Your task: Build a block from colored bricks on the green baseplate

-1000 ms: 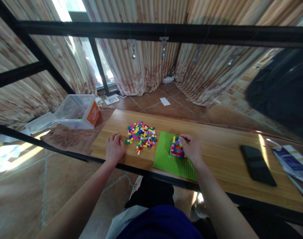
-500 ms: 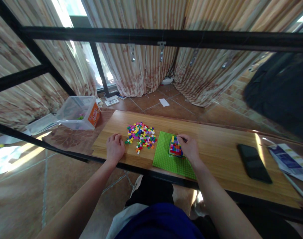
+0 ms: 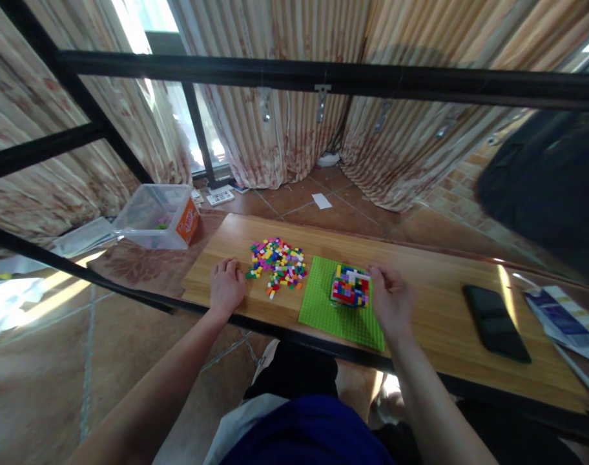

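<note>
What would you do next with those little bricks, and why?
Probably reach the left hand into the loose bricks and pick one: it rests right beside them, while the right hand sits by the brick block on the green baseplate.

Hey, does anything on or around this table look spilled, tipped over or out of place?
The clear plastic tub left of the wooden table lies tipped on its side. The loose bricks sit in a scattered heap on the table beside the green baseplate, as if poured out. Nothing looks damaged.
</note>
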{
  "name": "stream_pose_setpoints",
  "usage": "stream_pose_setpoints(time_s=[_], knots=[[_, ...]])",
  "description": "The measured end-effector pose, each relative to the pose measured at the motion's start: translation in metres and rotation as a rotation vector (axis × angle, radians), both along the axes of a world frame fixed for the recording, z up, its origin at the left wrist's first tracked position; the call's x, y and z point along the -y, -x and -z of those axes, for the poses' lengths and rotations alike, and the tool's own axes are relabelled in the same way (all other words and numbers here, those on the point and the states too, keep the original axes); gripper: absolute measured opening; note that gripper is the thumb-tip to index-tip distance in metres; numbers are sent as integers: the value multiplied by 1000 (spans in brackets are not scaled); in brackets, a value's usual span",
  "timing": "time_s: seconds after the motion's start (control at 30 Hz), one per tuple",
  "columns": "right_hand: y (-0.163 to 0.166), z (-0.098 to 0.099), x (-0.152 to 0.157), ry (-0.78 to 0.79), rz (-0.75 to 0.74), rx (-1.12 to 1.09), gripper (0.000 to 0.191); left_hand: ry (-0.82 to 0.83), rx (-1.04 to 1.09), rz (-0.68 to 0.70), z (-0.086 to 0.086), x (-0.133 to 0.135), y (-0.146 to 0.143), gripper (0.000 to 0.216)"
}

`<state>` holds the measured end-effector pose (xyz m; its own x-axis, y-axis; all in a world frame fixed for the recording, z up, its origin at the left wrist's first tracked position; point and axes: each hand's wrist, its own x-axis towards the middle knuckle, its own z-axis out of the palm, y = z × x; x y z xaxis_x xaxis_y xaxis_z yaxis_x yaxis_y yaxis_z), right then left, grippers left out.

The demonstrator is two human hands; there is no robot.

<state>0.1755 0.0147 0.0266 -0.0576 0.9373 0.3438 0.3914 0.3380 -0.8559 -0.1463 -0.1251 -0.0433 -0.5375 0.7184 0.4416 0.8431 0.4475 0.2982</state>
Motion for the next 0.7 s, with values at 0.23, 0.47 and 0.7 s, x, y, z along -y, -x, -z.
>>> stream_pose_setpoints(time_s=[0.23,0.47,0.7], knots=[[63,9,51,-121,-519,462,23,-5,11,-1,1,0,-1,29],[104,24,50,-66,-509,912,25,-3,26,4,-2,1,-2,29],[105,30,45,-57,-484,950,29,11,22,9,-4,1,-2,28]])
